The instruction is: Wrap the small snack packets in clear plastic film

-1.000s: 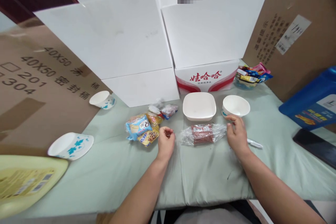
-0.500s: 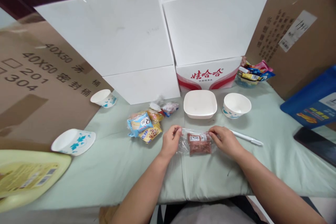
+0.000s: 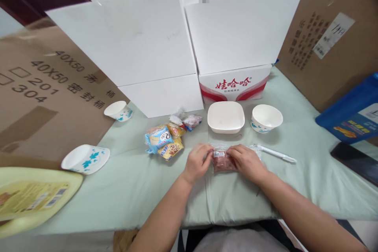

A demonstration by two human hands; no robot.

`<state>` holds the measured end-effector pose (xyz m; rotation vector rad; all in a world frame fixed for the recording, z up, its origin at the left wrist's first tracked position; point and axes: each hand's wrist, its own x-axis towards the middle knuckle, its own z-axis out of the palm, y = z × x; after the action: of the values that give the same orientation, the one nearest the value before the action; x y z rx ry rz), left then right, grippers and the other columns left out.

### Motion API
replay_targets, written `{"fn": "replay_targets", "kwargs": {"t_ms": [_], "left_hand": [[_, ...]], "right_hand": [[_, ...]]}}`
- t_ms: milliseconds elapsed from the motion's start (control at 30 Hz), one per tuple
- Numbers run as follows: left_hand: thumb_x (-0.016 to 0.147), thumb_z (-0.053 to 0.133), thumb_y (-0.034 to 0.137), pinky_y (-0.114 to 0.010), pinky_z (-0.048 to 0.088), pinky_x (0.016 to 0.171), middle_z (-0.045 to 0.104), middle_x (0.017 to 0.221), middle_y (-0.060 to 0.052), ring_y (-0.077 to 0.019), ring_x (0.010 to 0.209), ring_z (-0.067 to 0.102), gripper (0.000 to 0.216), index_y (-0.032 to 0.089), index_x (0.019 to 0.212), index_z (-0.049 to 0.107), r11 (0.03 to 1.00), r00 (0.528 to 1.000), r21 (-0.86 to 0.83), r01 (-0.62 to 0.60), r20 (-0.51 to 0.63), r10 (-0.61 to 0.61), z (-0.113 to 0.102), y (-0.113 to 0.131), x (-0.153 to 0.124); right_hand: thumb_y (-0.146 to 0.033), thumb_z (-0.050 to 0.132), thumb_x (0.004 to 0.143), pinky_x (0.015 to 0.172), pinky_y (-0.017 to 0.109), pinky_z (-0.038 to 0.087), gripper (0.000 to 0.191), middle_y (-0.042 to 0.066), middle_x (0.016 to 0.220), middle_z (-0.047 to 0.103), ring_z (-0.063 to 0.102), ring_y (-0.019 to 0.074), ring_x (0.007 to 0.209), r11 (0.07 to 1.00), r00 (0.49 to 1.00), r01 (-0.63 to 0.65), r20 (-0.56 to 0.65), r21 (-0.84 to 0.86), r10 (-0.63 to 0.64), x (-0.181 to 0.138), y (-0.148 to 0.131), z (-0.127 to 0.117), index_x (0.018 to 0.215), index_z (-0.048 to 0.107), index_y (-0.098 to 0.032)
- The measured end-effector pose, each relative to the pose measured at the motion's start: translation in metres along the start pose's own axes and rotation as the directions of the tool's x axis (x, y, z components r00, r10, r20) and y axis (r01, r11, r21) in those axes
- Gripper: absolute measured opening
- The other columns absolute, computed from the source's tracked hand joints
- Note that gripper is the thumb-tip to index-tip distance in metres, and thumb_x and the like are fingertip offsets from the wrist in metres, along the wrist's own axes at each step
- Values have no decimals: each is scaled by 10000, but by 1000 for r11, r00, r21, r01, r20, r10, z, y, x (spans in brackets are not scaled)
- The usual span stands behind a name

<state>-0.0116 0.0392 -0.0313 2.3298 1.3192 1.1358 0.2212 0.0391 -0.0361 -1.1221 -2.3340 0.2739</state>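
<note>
A reddish-brown packet (image 3: 222, 163) with a small white label lies in a clear plastic bag on the green cloth in front of me. At its left edge, my left hand (image 3: 198, 162) has thumb and fingers closed on the bag and the packet's corner. My right hand (image 3: 245, 161) grips the packet's upper right side, fingers bent over it. Bag film shows past the right hand, near a white pen (image 3: 274, 153). Just beyond the hands stand a white rectangular bowl (image 3: 226, 116) and a round paper bowl (image 3: 266, 118).
Wrapped snacks (image 3: 165, 138) are piled left of my hands. Two paper bowls (image 3: 85, 158) lie tipped at the left, above a yellow jug (image 3: 32, 197). White boxes (image 3: 236, 82) stand behind. On the right are a blue container (image 3: 351, 110) and a dark phone (image 3: 356, 163).
Both hands have moved inward from the bag's edges onto the packet. The basket of colourful snacks beside the white box has gone from its spot; only a blue tip shows behind the box.
</note>
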Motion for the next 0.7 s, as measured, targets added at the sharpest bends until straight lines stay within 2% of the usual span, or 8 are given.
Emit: {"fn": "replay_targets", "kwargs": {"t_ms": [67,133,267,367,433,533,633,700], "left_hand": [[903,550,285,-415,479,925,668,1084,-87,-241,1033,609,217,216,1097,619,1000,981,14,6,193,-8,4,0,1],[842,654,365,-482,422,1012,603,1262,-120,-292,1185,542,376,212,1182,599,998,954,54,45,292,-59,6,-3,1],[714,785,436,-520,368,1065,583,1301,-126,-326,1275,475,576,219,1212,591,996,927,17,85,367,-85,3,-8,2],[636,835,464,-513,391,1037,642,1186,-110,-331,1231,507,602,227,1146,620,997,938,-43,58,344,-40,-2,-6,5],[616,845,470,-496,410,1012,668,1090,-93,-322,1175,539,567,232,1087,639,996,951,-81,33,309,-7,-4,-3,6],[634,839,440,-439,460,943,669,1002,-74,-286,1059,587,532,230,1078,634,985,961,-153,74,274,-29,-6,-1,7],[620,848,404,-350,510,788,650,1009,-66,-227,870,619,628,211,1163,597,964,927,-181,196,356,-121,-6,-3,6],[614,845,386,-298,500,690,635,921,-40,-189,758,599,547,197,1082,634,960,889,-143,240,429,-159,-5,-6,5]], "right_hand": [[-184,481,914,889,435,488,285,124,1144,673,598,271,1037,994,996,-85,29,-69,87,1,1,5,1149,641,-191],[-288,554,898,964,509,434,362,151,1275,612,535,322,1177,984,988,-142,47,-106,147,0,5,6,1242,595,-182],[-440,677,796,1018,579,351,573,178,1403,502,399,370,1331,987,980,-147,125,-60,153,-2,10,2,1297,544,-197],[-400,731,747,1035,563,329,447,157,1379,519,377,354,1348,995,991,-81,113,56,74,0,9,-5,1132,610,-206],[-355,737,745,1016,540,349,319,136,1282,586,437,337,1292,990,998,-38,63,134,30,2,7,-12,1006,623,-211],[-318,661,815,875,445,446,141,82,949,675,598,263,985,970,997,-71,58,231,59,4,5,-21,891,613,-210],[-326,571,873,692,334,475,129,25,761,640,592,185,728,910,982,-177,135,375,135,4,7,-27,829,603,-209],[-385,573,870,611,298,473,182,6,720,629,583,164,653,815,966,-258,144,518,215,5,11,-29,816,596,-213]]}}
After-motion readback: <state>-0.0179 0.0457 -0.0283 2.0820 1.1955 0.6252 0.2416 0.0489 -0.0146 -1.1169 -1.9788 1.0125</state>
